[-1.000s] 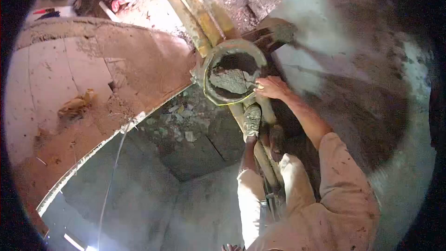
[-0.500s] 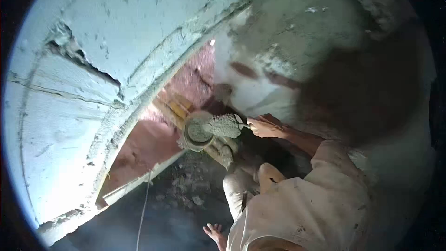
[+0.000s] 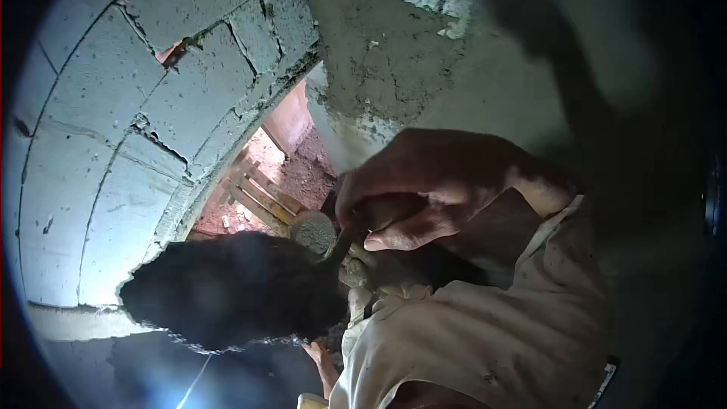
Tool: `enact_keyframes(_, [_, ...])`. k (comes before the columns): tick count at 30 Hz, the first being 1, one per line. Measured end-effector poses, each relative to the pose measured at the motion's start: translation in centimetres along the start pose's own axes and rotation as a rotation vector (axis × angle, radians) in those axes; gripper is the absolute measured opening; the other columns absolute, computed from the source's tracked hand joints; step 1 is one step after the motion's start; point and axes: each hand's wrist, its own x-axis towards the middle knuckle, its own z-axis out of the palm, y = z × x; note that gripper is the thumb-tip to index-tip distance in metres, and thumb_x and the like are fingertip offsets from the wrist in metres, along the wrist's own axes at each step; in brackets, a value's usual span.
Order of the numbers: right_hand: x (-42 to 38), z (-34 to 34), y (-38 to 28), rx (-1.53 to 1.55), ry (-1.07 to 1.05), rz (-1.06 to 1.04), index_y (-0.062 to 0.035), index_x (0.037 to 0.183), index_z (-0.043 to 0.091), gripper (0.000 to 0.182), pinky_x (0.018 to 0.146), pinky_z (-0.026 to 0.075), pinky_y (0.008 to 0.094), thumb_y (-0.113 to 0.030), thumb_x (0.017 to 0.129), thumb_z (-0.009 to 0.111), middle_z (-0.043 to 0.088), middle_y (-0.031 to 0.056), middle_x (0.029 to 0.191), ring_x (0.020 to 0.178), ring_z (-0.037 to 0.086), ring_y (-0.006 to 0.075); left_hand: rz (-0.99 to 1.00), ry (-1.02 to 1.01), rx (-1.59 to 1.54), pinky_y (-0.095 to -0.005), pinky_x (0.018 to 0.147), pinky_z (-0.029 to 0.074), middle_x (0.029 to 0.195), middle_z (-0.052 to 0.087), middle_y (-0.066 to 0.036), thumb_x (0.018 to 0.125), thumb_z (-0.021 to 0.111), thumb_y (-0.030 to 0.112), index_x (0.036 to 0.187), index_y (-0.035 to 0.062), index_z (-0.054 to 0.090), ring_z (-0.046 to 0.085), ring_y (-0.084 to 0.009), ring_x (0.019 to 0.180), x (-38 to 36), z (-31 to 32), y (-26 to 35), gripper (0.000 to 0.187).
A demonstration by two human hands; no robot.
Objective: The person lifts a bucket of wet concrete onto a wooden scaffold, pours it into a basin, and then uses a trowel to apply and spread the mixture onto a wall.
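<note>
My right hand (image 3: 443,189) is closed round the handle of a trowel (image 3: 235,291), raised close to the camera. The trowel shows as a large dark shape with a rough, crumbly edge. Below it, partly covered by my right hand and the trowel, stands a round bucket (image 3: 312,231) of wet grey mortar. My left hand (image 3: 318,351) is low in the view beside my shirt, partly behind the trowel. Its visible fingers look apart and hold nothing.
A wall of pale blocks (image 3: 129,151) with open joints and a small hole fills the left side. Grey plaster (image 3: 379,68) covers the surface at upper right. Wooden slats (image 3: 261,195) lie by the bucket. A thin string (image 3: 194,382) runs at lower left.
My right hand has lifted the trowel from beside the bucket up close to the camera, hiding much of the lower left. My left hand has shifted slightly up and left.
</note>
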Motion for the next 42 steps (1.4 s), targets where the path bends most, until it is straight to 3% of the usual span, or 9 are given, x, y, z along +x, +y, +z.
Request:
enact_keyframes(5, [-7.7, -1.2, 2.6, 0.66, 0.045, 0.167, -0.0026, 0.115, 0.059, 0.036, 0.064, 0.052, 0.0274, -0.022, 0.086, 0.066, 0.065, 0.0068, 0.092, 0.07, 0.061, 0.0144, -0.113, 0.146, -0.186, -0.0294, 0.049, 0.044, 0.094, 0.061, -0.009, 0.089, 0.063, 0.041, 0.145, 0.0187, 0.022, 0.056, -0.0182, 0.064, -4.7, 3.3, 3.6, 0.073])
enact_keyframes(8, [-16.5, -5.3, 5.8, 0.069, 0.701, 0.746, -0.003, 0.118, 0.057, 0.039, 0.057, 0.05, 0.0251, -0.022, 0.086, 0.068, 0.064, 0.0064, 0.091, 0.063, 0.056, 0.0107, -0.213, 0.111, -0.094, -0.029, 0.052, 0.045, 0.103, 0.058, -0.01, 0.089, 0.062, 0.042, 0.145, 0.0195, 0.022, 0.057, -0.0197, 0.073, -9.0, 2.8, 5.8, 0.072])
enact_keyframes(13, [-27.3, -9.6, -11.2, -0.69, 1.224, 0.667, -0.0042, 0.125, 0.054, 0.036, 0.053, 0.04, 0.0199, -0.016, 0.091, 0.058, 0.059, -0.0007, 0.083, 0.058, 0.045, 0.0044, -0.255, 0.134, -0.112, -0.0355, 0.05, 0.049, 0.093, 0.057, -0.013, 0.088, 0.061, 0.046, 0.145, 0.0177, 0.017, 0.058, -0.0207, 0.071, -10.0, -0.4, 0.3, 0.077])
enact_keyframes(21, [-25.0, -0.2, -1.9, -0.736, 0.462, 0.985, -0.004, 0.111, 0.058, 0.029, 0.075, 0.048, 0.0369, -0.015, 0.085, 0.066, 0.064, 0.0152, 0.094, 0.082, 0.062, 0.0266, -0.143, -0.094, -0.018, -0.0334, 0.059, 0.047, 0.103, 0.062, -0.014, 0.09, 0.061, 0.039, 0.148, 0.0183, 0.015, 0.056, -0.0174, 0.069, -2.5, 6.6, 8.2, 0.077])
enact_keyframes(24, [-20.8, -3.2, 2.5, -0.77, 0.299, 1.208, -0.0036, 0.103, 0.058, 0.022, 0.074, 0.048, 0.0412, -0.016, 0.086, 0.061, 0.064, 0.016, 0.095, 0.088, 0.063, 0.0333, 0.649, -0.363, 0.439, -0.0334, 0.067, 0.048, 0.11, 0.06, -0.017, 0.09, 0.06, 0.044, 0.149, 0.0195, 0.014, 0.061, -0.0217, 0.081, 4.5, 7.7, 8.9, 0.078])
enact_keyframes(26, [-20.8, -6.7, 5.4, -0.943, 0.291, 1.128, -0.0044, 0.106, 0.058, 0.022, 0.073, 0.048, 0.0421, -0.017, 0.087, 0.059, 0.064, 0.0162, 0.096, 0.087, 0.063, 0.034, 0.119, -0.274, -0.076, -0.033, 0.073, 0.049, 0.114, 0.058, -0.019, 0.09, 0.06, 0.045, 0.149, 0.0203, 0.014, 0.062, -0.0258, 0.091, 0.4, 12.0, 18.5, 0.078])
enact_keyframes(29, [-20.5, -10.3, 2.3, -1.09, 0.424, 1.009, -0.0051, 0.108, 0.06, 0.025, 0.073, 0.049, 0.041, -0.021, 0.089, 0.06, 0.064, 0.0152, 0.092, 0.082, 0.063, 0.031, 0.236, -0.314, -0.162, -0.0349, 0.08, 0.048, 0.115, 0.055, -0.015, 0.09, 0.059, 0.047, 0.148, 0.0203, 0.014, 0.06, -0.0259, 0.098, -0.5, 12.7, 21.1, 0.077])
enact_keyframes(35, [-19.4, -16.2, -7.9, -1.207, 0.387, 1.194, -0.0125, 0.115, 0.06, 0.03, 0.081, 0.048, 0.0369, -0.026, 0.088, 0.063, 0.061, 0.0096, 0.099, 0.093, 0.06, 0.0229, 0.091, -0.254, -0.257, -0.0251, 0.05, 0.041, 0.064, 0.046, 0.0, 0.091, 0.06, 0.034, 0.137, 0.0047, 0.034, 0.047, -0.0095, 0.057, 6.5, 5.5, 4.0, 0.061])
enact_keyframes(42, [-17.1, -12.3, -11.8, -1.519, 0.558, 0.884, -0.0124, 0.117, 0.059, 0.032, 0.066, 0.05, 0.0355, -0.021, 0.086, 0.065, 0.063, 0.0107, 0.081, 0.072, 0.06, 0.0238, 0.095, -0.018, 0.238, -0.0351, 0.054, 0.048, 0.102, 0.052, -0.012, 0.088, 0.062, 0.037, 0.135, 0.0052, 0.033, 0.056, -0.0213, 0.075, 4.9, 2.9, -0.2, 0.064])
